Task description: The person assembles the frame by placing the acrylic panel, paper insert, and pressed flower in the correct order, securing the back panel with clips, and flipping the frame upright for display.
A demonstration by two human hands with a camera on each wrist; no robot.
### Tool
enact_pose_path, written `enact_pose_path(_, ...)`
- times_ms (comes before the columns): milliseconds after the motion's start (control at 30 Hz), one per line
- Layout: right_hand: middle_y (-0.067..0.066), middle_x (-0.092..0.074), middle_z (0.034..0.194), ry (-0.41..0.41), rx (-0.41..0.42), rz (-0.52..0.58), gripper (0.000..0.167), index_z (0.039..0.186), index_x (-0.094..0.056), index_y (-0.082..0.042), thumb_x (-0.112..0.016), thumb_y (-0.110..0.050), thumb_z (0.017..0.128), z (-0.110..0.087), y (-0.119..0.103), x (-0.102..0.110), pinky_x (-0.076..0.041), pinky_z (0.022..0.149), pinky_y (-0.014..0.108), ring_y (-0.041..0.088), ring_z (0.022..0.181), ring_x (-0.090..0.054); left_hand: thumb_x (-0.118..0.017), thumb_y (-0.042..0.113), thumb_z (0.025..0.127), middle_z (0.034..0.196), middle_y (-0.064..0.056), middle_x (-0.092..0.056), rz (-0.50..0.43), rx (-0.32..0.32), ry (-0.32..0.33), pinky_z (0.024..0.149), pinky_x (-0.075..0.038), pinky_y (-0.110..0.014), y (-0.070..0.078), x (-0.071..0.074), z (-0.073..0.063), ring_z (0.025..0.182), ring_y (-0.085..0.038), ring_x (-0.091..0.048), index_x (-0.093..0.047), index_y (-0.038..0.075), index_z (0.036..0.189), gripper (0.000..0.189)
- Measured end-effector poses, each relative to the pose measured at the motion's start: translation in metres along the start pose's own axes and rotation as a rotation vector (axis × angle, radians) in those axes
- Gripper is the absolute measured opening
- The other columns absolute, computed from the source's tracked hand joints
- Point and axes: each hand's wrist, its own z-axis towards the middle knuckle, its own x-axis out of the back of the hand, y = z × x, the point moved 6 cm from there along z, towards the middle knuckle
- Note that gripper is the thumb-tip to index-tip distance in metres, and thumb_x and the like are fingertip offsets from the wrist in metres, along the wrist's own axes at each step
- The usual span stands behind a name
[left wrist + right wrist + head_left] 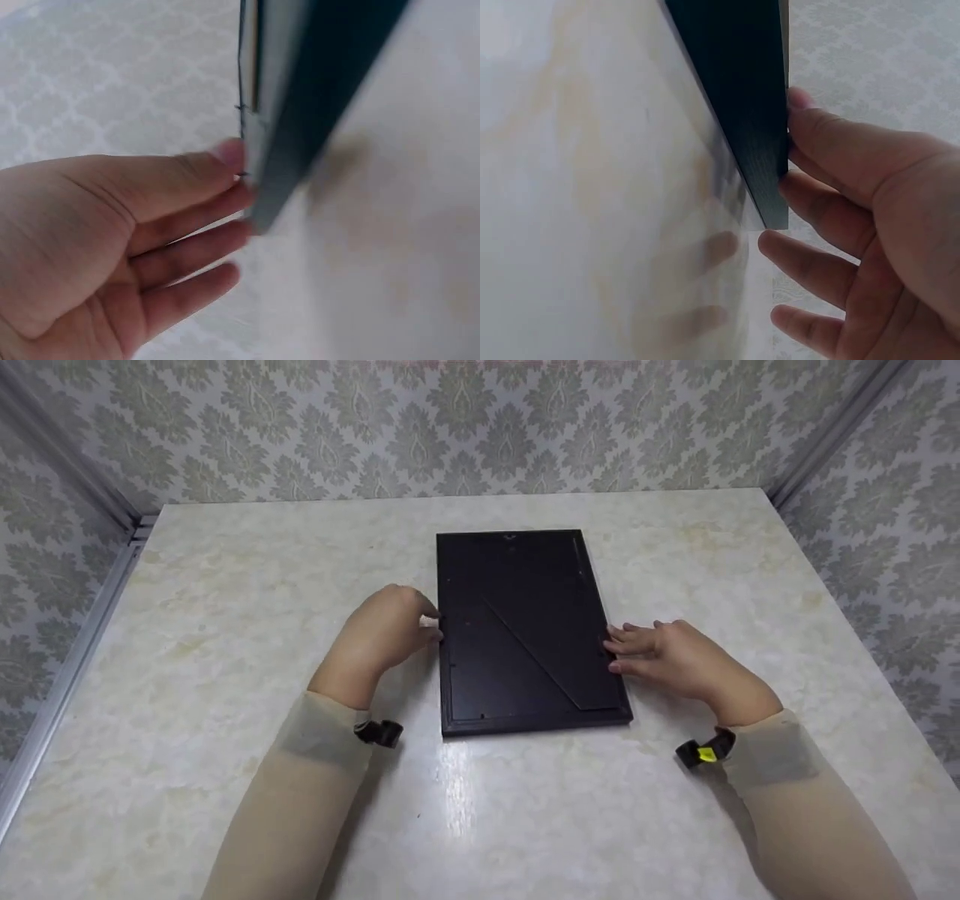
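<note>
A black picture frame (517,660) lies face down on the pale table, its back upward. A slanted line on the backing marks the stand flap, and small dark tabs dot the border. At the left edge, the thumb and fingertips of my left hand (386,626) touch the frame; in the left wrist view the thumb tip (229,154) sits beside a small tab. Along the right edge rest the fairly straight fingers of my right hand (675,656). In the right wrist view its thumb (802,101) and index finger meet the side, lower fingers spread.
The marbled, glossy table (225,585) surrounds the frame. Patterned wall panels (510,427) stand behind and on both sides, with metal rails at the corners. Each sleeved wrist carries a small black camera, the right one (705,750) with a yellow patch.
</note>
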Motion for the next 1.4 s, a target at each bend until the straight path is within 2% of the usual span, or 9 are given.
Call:
enact_pose_path(100,0.005,-0.064,0.162,0.002,-0.004,0.008,0.042,0.144,-0.077,-0.016,-0.083,-0.029,0.105,0.000,0.002,-0.001,-0.022,0.140,0.073,0.037,0.160,-0.054,-0.083,0.027,0.104,0.148,-0.021,-0.074,-0.086,0.023,0.049,0.127,-0.052,-0.055,-0.013,-0.006,0.005,0.145,-0.043,-0.066,-0.075,-0.001,0.144,0.049)
enact_pose_path(200,0.005,-0.064,0.162,0.003,-0.009,0.014,0.043,0.144,-0.077,-0.015,-0.084,-0.029,0.104,0.000,0.004,-0.001,-0.021,0.139,0.076,0.038,0.160,-0.054,-0.081,0.038,0.106,0.159,-0.023,-0.066,-0.155,0.050,0.076,0.133,-0.046,-0.056,-0.019,-0.011,0.017,0.152,-0.045,-0.058,-0.067,-0.001,0.154,0.064)
enact_pose_path(300,0.006,-0.064,0.162,0.005,-0.006,0.014,0.043,0.144,-0.077,-0.014,-0.084,-0.028,0.104,0.001,0.004,-0.001,-0.022,0.139,0.075,0.038,0.160,-0.054,-0.081,0.043,0.106,0.165,-0.024,-0.057,-0.200,0.098,0.073,0.136,-0.042,-0.057,-0.023,-0.016,0.030,0.156,-0.046,-0.051,-0.059,-0.002,0.161,0.074)
enact_pose_path(433,0.007,-0.064,0.161,0.003,-0.002,0.005,0.043,0.143,-0.077,-0.014,-0.084,-0.027,0.103,0.002,0.003,-0.001,-0.025,0.140,0.072,0.038,0.159,-0.055,-0.087,0.039,0.101,0.168,-0.025,-0.049,-0.251,0.159,0.065,0.136,-0.041,-0.055,-0.023,-0.022,0.041,0.158,-0.045,-0.047,-0.055,-0.004,0.163,0.082)
enact_pose_path(567,0.006,-0.064,0.162,-0.007,-0.021,0.016,0.043,0.144,-0.077,-0.015,-0.084,-0.028,0.103,0.002,0.004,-0.003,-0.022,0.140,0.074,0.038,0.160,-0.054,-0.094,0.030,0.096,0.172,-0.024,-0.044,-0.342,0.234,0.082,0.137,-0.041,-0.054,-0.025,-0.027,0.043,0.162,-0.044,-0.042,-0.057,-0.001,0.163,0.082)
enact_pose_path(700,0.006,-0.063,0.162,-0.008,-0.024,0.023,0.043,0.144,-0.077,-0.015,-0.084,-0.027,0.103,0.003,0.003,-0.001,-0.023,0.141,0.071,0.036,0.160,-0.054,-0.095,0.026,0.095,0.177,-0.023,-0.038,-0.415,0.284,0.089,0.138,-0.039,-0.055,-0.026,-0.027,0.043,0.166,-0.044,-0.035,-0.057,0.004,0.163,0.081)
enact_pose_path(1000,0.008,-0.066,0.158,-0.001,0.027,-0.051,0.042,0.142,-0.077,-0.012,-0.084,-0.027,0.104,0.001,-0.003,0.000,-0.028,0.140,0.070,0.036,0.154,-0.060,-0.093,0.030,0.096,0.177,-0.019,-0.039,-0.377,0.327,0.097,0.136,-0.040,-0.057,-0.023,-0.031,0.041,0.164,-0.044,-0.035,-0.052,0.006,0.168,0.085)
enact_pose_path(1233,0.006,-0.068,0.155,-0.049,0.031,-0.049,0.042,0.139,-0.080,-0.015,-0.088,-0.025,0.100,-0.009,-0.013,0.002,-0.025,0.139,0.072,0.033,0.148,-0.066,-0.095,0.032,0.095,0.177,-0.018,-0.042,-0.339,0.316,0.095,0.135,-0.036,-0.061,-0.020,-0.032,0.028,0.162,-0.044,-0.037,-0.057,0.009,0.165,0.083)
enact_pose_path(1400,0.006,-0.071,0.152,-0.073,0.022,-0.120,0.039,0.136,-0.082,-0.016,-0.088,-0.028,0.099,-0.015,-0.029,0.002,-0.033,0.135,0.073,0.035,0.134,-0.076,-0.096,0.034,0.093,0.176,-0.017,-0.043,-0.302,0.307,0.089,0.135,-0.034,-0.062,-0.017,-0.029,0.017,0.161,-0.043,-0.036,-0.059,0.008,0.162,0.083)
